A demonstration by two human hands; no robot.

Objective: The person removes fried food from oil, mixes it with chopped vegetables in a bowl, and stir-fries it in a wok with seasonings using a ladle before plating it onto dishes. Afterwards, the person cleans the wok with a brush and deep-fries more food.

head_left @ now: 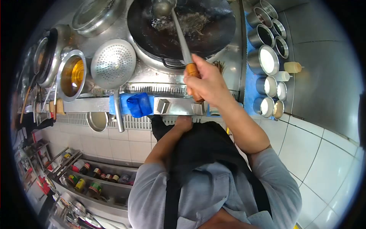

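Observation:
My right hand is closed around the wooden handle of a long metal ladle. The ladle's bowl is over the far left side of a large dark wok, where dark liquid with a bubbling or splashing patch shows. My left hand is low by the stove's front edge, in front of the black apron; its fingers are hidden. Left of the wok rests a round perforated skimmer, its handle hanging over the front edge. A folded blue cloth lies near that handle.
A metal bowl of amber liquid stands left of the skimmer. Several metal seasoning pots and two squeeze bottles line the right side. Behind on the left is a shelf with jars and cans. A bamboo brush sits near my right wrist.

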